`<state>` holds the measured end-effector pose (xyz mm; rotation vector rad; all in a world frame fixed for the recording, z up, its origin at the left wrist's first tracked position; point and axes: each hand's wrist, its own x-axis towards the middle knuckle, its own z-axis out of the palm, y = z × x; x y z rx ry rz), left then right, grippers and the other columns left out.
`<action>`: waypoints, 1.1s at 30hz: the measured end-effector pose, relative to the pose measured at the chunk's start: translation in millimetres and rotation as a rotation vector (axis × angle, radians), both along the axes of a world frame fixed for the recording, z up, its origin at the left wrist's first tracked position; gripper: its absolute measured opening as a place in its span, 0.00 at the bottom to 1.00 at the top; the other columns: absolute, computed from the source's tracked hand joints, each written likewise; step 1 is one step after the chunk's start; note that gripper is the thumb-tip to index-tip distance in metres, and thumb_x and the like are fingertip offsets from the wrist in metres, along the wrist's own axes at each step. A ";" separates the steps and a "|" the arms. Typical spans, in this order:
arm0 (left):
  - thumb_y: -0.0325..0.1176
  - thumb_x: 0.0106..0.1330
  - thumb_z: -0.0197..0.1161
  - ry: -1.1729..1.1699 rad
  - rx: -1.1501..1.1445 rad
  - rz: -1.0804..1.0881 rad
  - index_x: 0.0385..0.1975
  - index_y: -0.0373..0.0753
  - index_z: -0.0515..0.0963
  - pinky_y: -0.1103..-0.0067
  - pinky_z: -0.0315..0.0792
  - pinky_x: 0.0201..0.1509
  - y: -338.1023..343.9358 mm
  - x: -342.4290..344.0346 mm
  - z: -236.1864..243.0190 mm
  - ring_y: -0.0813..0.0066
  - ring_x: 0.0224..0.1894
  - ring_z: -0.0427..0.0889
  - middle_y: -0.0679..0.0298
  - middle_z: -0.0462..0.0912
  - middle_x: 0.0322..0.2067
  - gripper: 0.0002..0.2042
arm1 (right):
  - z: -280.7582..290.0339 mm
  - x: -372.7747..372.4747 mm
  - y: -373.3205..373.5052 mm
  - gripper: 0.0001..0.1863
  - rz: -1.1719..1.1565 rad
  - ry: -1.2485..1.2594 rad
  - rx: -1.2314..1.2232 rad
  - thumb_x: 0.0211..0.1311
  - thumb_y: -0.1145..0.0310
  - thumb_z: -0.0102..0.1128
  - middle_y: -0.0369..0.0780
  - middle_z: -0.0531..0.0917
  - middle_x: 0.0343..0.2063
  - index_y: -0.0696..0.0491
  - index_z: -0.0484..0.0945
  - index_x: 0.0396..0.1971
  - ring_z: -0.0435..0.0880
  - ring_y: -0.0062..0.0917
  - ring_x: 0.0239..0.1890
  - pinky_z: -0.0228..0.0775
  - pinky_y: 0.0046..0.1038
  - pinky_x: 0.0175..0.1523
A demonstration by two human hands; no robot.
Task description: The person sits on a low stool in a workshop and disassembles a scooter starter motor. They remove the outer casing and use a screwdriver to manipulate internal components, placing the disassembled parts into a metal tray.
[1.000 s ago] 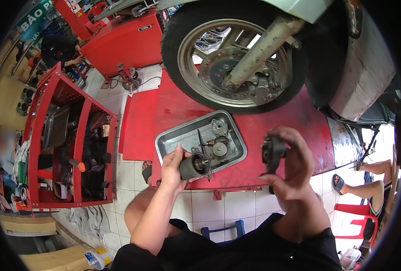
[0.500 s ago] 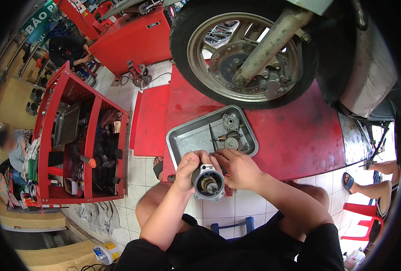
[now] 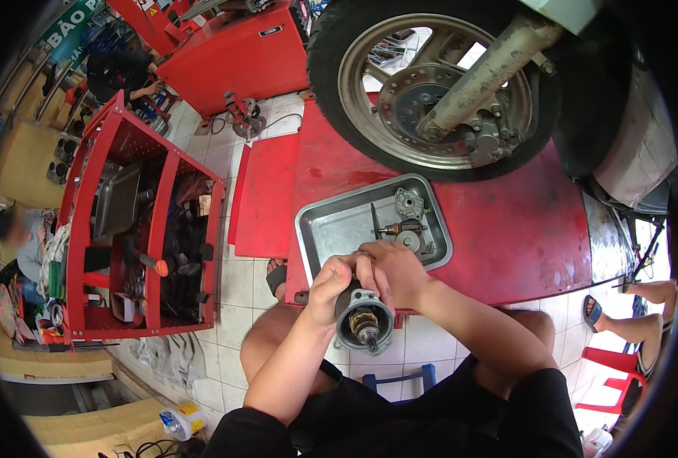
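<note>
A grey cylindrical metal motor housing point(image 3: 343, 336) is held over my lap, at the near edge of the red platform. Its open end faces me, showing a shaft with a splined tip point(image 3: 367, 333) inside. My left hand point(image 3: 337, 286) is closed round the housing's far part, thumb up. My right hand point(image 3: 400, 271) presses against the same end from the right, fingers curled and partly hidden behind the left hand. Just beyond lies a metal tray point(image 3: 308, 229) with a dark screwdriver-like tool point(image 3: 375, 221), an armature-like shaft point(image 3: 401, 227), a round metal part point(image 3: 408, 241) and a flanged casting point(image 3: 409, 204).
The tray rests on the red platform point(image 3: 507, 237), under a motorcycle front wheel point(image 3: 331, 122). To the left stands a red tool cart point(image 3: 152, 252). A blue stool point(image 3: 400, 382) shows between my legs. Other people are at left and right.
The housing has tilted a little and sits slightly lower and further right in view. My right hand has shifted up over its far end. The whole view has moved slightly.
</note>
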<state>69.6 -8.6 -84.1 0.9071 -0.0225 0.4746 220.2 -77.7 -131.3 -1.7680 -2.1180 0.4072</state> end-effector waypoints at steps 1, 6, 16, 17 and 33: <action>0.59 0.77 0.41 0.023 -0.010 0.028 0.26 0.35 0.76 0.70 0.78 0.28 0.0 -1.2 1.3 0.55 0.23 0.83 0.42 0.82 0.24 0.31 | 12.4 4.1 -0.1 0.24 -0.007 0.039 0.017 0.55 0.61 0.63 0.39 0.82 0.42 0.56 0.79 0.51 0.83 0.32 0.45 0.72 0.36 0.51; 0.54 0.77 0.48 0.074 -0.122 0.158 0.28 0.32 0.75 0.72 0.78 0.38 -0.2 -6.8 14.2 0.60 0.33 0.84 0.44 0.82 0.33 0.27 | 88.3 26.5 -32.7 0.15 -0.129 0.632 0.470 0.52 0.72 0.69 0.42 0.83 0.31 0.59 0.82 0.40 0.84 0.31 0.27 0.75 0.30 0.31; 0.59 0.75 0.45 0.341 0.071 0.374 0.25 0.35 0.72 0.73 0.77 0.36 -13.7 6.0 14.9 0.62 0.29 0.82 0.46 0.81 0.27 0.30 | 108.1 11.3 -70.3 0.17 -0.046 0.782 0.485 0.44 0.74 0.79 0.42 0.84 0.31 0.61 0.85 0.36 0.84 0.27 0.27 0.75 0.25 0.28; 0.59 0.75 0.46 0.330 0.062 0.356 0.25 0.35 0.72 0.73 0.77 0.36 -14.0 6.7 13.0 0.61 0.30 0.82 0.46 0.81 0.27 0.30 | 107.8 9.9 -72.6 0.15 -0.053 0.792 0.484 0.44 0.76 0.77 0.42 0.84 0.30 0.61 0.84 0.34 0.84 0.28 0.27 0.75 0.25 0.28; 0.44 0.77 0.53 0.283 -0.113 0.359 0.28 0.36 0.72 0.78 0.71 0.41 -35.4 6.7 -6.3 0.75 0.35 0.75 0.58 0.79 0.33 0.19 | 97.8 8.2 -75.4 0.10 -0.116 0.864 0.434 0.47 0.83 0.68 0.45 0.79 0.26 0.62 0.77 0.30 0.80 0.35 0.26 0.72 0.30 0.30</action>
